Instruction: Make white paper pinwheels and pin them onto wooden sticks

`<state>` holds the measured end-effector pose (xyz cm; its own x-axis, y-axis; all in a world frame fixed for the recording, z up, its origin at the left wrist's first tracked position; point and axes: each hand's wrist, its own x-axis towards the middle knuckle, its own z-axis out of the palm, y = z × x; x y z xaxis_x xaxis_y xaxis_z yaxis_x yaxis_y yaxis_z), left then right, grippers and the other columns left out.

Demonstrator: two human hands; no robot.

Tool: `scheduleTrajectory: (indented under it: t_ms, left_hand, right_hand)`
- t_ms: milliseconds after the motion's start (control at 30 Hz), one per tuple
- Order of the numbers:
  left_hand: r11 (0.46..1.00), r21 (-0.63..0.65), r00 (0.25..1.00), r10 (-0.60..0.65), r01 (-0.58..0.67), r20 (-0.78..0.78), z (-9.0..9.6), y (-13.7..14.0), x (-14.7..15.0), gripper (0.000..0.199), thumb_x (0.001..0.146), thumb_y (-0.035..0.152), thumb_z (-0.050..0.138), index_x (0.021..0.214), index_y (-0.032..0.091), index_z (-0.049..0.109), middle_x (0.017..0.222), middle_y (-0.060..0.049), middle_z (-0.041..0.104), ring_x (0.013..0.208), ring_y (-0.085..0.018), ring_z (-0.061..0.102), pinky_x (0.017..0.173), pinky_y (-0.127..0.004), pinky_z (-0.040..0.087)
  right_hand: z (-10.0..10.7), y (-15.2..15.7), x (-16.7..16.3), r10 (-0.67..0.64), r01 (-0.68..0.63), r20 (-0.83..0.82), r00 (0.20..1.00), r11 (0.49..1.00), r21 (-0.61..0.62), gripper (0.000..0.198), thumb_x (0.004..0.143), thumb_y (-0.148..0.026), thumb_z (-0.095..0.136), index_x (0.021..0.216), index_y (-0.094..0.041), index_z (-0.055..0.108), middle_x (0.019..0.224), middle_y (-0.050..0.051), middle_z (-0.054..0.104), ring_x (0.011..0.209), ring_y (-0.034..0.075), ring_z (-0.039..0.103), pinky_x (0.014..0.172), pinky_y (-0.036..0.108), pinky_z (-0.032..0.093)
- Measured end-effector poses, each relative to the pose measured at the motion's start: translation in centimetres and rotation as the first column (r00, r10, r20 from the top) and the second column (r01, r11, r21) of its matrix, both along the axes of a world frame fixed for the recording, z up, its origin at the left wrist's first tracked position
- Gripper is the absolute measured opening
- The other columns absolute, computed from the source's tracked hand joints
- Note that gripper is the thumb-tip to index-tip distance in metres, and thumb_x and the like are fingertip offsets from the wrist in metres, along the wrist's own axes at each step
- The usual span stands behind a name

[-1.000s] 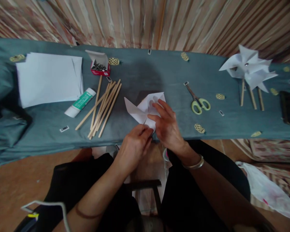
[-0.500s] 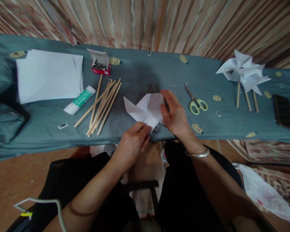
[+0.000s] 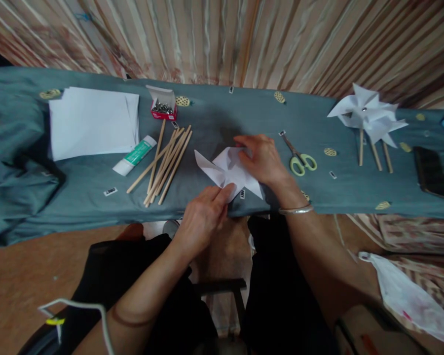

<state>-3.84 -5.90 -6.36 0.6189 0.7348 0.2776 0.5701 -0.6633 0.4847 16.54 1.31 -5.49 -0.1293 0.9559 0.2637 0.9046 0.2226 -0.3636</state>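
A white paper pinwheel [image 3: 229, 170] with folded blades lies near the front edge of the cloth-covered table, between my hands. My left hand [image 3: 203, 214] is closed on its near side, thumb and fingers pinching the paper. At the far right blade, my right hand [image 3: 261, 158] is closed with the thumb and fingers on the folded corner. To the left lie several wooden sticks [image 3: 170, 162]. Scissors [image 3: 298, 155] with light green handles rest to the right of my right hand.
A stack of white paper [image 3: 94, 123], a glue tube [image 3: 135, 155] and an open red box of metal pins [image 3: 164, 109] are at the left. Finished-looking pinwheels on sticks [image 3: 370, 116] and a dark phone [image 3: 431, 170] lie at the right. A curtain [image 3: 207, 39] hangs behind.
My right hand has moved inward over the paper, folding its far right blade toward the middle. A lower right blade now shows. The left hand still pinches the near side.
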Motion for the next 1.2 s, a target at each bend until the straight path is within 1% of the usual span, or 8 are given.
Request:
scheduleTrajectory:
  t_ms: [233, 367, 467, 633, 733, 800, 967, 1200]
  left_hand:
    - [0.988, 0.126, 0.996, 0.091, -0.088, -0.017, 0.8, 1.5, -2.1, 0.039, 0.086, 0.007, 0.049, 0.124, 0.010, 0.057, 0.093, -0.009, 0.064, 0.091, -0.024, 0.057, 0.080, -0.038, 0.053]
    - [0.983, 0.148, 0.992, 0.103, -0.113, 0.076, 1.2, 1.7, -2.4, 0.039, 0.088, 0.010, 0.051, 0.126, 0.016, 0.056, 0.105, -0.010, 0.063, 0.097, -0.024, 0.057, 0.084, -0.039, 0.052]
    - [0.992, 0.119, 0.989, 0.024, -0.042, 0.147, 1.3, 1.1, -1.8, 0.034, 0.089, 0.018, 0.057, 0.123, 0.017, 0.058, 0.106, -0.009, 0.063, 0.097, -0.023, 0.057, 0.083, -0.039, 0.052]
    - [0.992, 0.032, 0.985, -0.123, 0.120, 0.123, 0.5, -0.2, -0.1, 0.036, 0.085, 0.030, 0.067, 0.117, 0.013, 0.061, 0.107, -0.012, 0.063, 0.097, -0.026, 0.056, 0.082, -0.042, 0.050]
    - [0.989, 0.043, 0.988, -0.146, 0.145, 0.040, 0.1, -0.4, 1.0, 0.035, 0.086, 0.029, 0.066, 0.117, 0.014, 0.060, 0.110, -0.013, 0.064, 0.099, -0.027, 0.055, 0.081, -0.041, 0.048]
    - [0.987, 0.072, 0.989, -0.148, 0.147, 0.004, 0.1, -0.4, 1.8, 0.030, 0.088, 0.026, 0.064, 0.115, 0.013, 0.061, 0.110, -0.012, 0.065, 0.099, -0.027, 0.055, 0.079, -0.040, 0.046]
    - [0.983, 0.117, 0.990, -0.140, 0.142, -0.026, 0.1, -0.2, 2.9, 0.021, 0.093, 0.016, 0.053, 0.112, 0.013, 0.062, 0.103, -0.010, 0.068, 0.093, -0.024, 0.057, 0.075, -0.037, 0.042]
    - [0.967, 0.236, 0.995, -0.092, 0.098, -0.038, 0.4, 1.0, 1.2, 0.018, 0.090, 0.010, 0.054, 0.103, 0.014, 0.066, 0.091, -0.007, 0.072, 0.083, -0.021, 0.059, 0.071, -0.035, 0.039]
  right_hand:
    - [1.8, -1.7, 2.6, -0.146, 0.129, -0.204, 0.968, 0.987, -0.095, 0.022, 0.076, -0.019, 0.062, 0.092, -0.020, 0.076, 0.084, 0.003, 0.075, 0.077, 0.020, 0.069, 0.077, 0.037, 0.053]
    - [1.3, -3.2, 4.5, -0.271, 0.213, -0.440, 0.856, 0.961, -0.177, 0.021, 0.072, -0.025, 0.068, 0.091, -0.017, 0.075, 0.079, 0.004, 0.074, 0.068, 0.018, 0.066, 0.066, 0.034, 0.054]
    - [0.9, -4.5, 5.7, -0.337, 0.212, -0.534, 0.775, 0.935, -0.283, 0.026, 0.068, -0.029, 0.072, 0.090, -0.015, 0.074, 0.074, 0.004, 0.073, 0.062, 0.016, 0.064, 0.057, 0.030, 0.052]
    - [1.3, -7.0, 6.7, -0.372, 0.244, -0.298, 0.879, 0.889, -0.387, 0.021, 0.072, -0.031, 0.071, 0.087, -0.017, 0.074, 0.073, 0.004, 0.074, 0.063, 0.019, 0.068, 0.060, 0.031, 0.054]
    - [2.0, -8.3, 6.2, -0.337, 0.307, -0.139, 0.931, 0.930, -0.202, 0.022, 0.080, -0.030, 0.065, 0.096, -0.018, 0.074, 0.084, 0.008, 0.076, 0.077, 0.024, 0.072, 0.074, 0.038, 0.056]
    - [2.3, -9.0, 5.5, -0.263, 0.258, -0.092, 0.960, 0.964, -0.062, 0.024, 0.086, -0.028, 0.057, 0.102, -0.018, 0.072, 0.095, 0.009, 0.076, 0.088, 0.026, 0.071, 0.083, 0.041, 0.055]
    - [1.7, -9.9, 4.3, -0.036, 0.035, -0.042, 0.998, 0.999, -0.031, 0.027, 0.092, -0.020, 0.047, 0.106, -0.015, 0.069, 0.103, 0.011, 0.075, 0.095, 0.025, 0.070, 0.089, 0.041, 0.054]
    - [1.5, -11.1, 3.9, 0.002, -0.015, -0.120, 0.993, 0.994, -0.111, 0.025, 0.092, -0.017, 0.050, 0.106, -0.014, 0.070, 0.101, 0.009, 0.076, 0.091, 0.022, 0.072, 0.083, 0.034, 0.056]
